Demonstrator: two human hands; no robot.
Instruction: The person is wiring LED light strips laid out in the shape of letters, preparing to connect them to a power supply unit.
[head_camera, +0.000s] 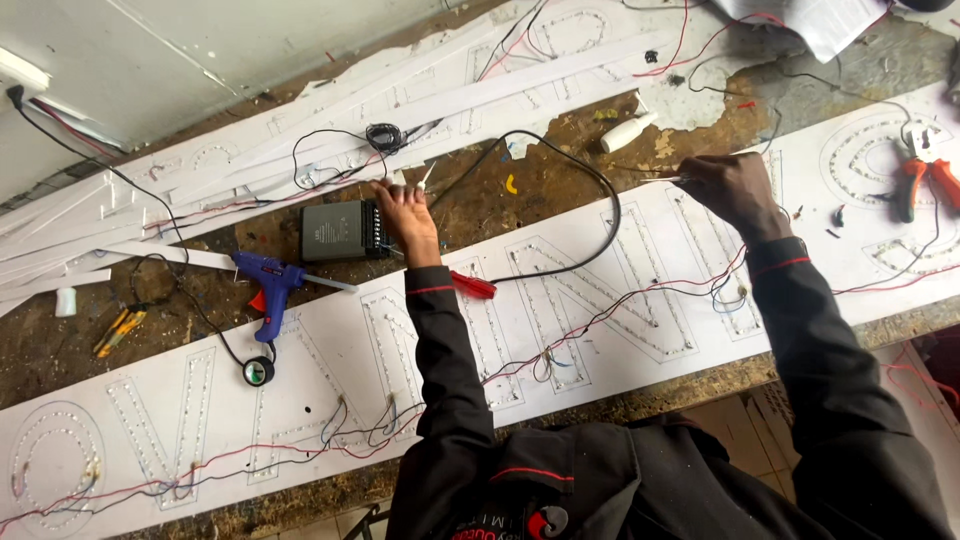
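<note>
My left hand (405, 212) rests against the terminal end of a grey power supply box (336, 231), fingers touching it. My right hand (728, 186) is closed on the end of a thin wire (640, 172) held over the workbench. A thick black cable (590, 180) loops between the two hands. A red-handled screwdriver (470, 285) lies beside my left forearm. Both hands are above a long white panel (600, 330) cut with large letter outlines studded with small lights.
A blue glue gun (268, 290) and a roll of black tape (258, 371) lie left of the box. Yellow cutters (118, 330) sit far left, orange pliers (925, 180) far right. Red and black wires (300, 445) trail over the panels. A white tube (627, 132) lies behind.
</note>
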